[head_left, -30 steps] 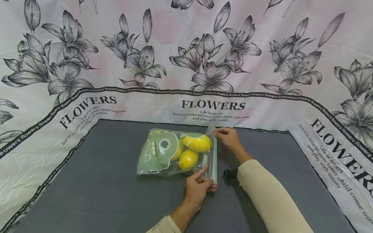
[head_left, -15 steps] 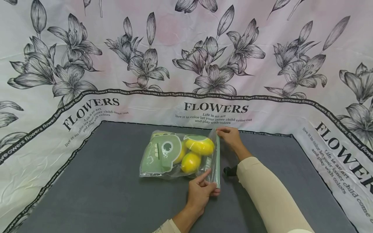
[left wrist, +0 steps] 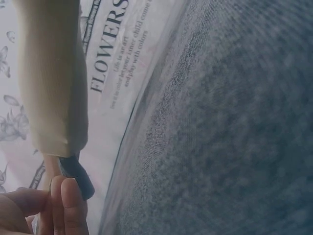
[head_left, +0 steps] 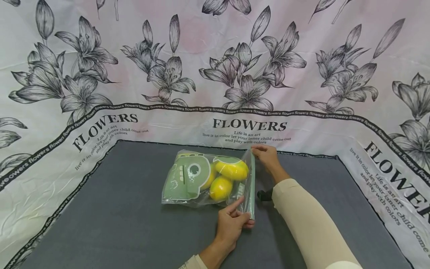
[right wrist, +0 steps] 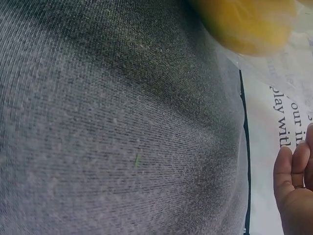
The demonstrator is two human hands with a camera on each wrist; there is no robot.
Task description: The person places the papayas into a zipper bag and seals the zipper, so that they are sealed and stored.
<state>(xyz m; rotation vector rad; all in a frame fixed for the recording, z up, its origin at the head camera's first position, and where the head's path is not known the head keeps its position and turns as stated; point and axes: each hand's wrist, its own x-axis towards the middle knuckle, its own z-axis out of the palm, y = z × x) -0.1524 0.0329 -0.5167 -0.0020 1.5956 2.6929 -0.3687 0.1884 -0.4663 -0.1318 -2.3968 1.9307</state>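
Note:
A clear zip bag printed with a pale green cartoon dinosaur lies on its side on the grey cloth. Several yellow lemons show through its plastic, and one lemon fills the top of the right wrist view. A green zip strip runs along the bag's right end. At the near end of that strip my left hand pinches the edge, its index finger stretched over the plastic. My right hand pinches the strip's far corner between thumb and fingers.
A dark grey cloth covers the table. Behind and at both sides hangs a white flower-printed sheet. A small black device sits at the right wrist, by the beige sleeve.
The head view has shifted slightly, carrying the scene a little right and down. Both hands keep their places at the ends of the zip strip, with the bag lying much as before.

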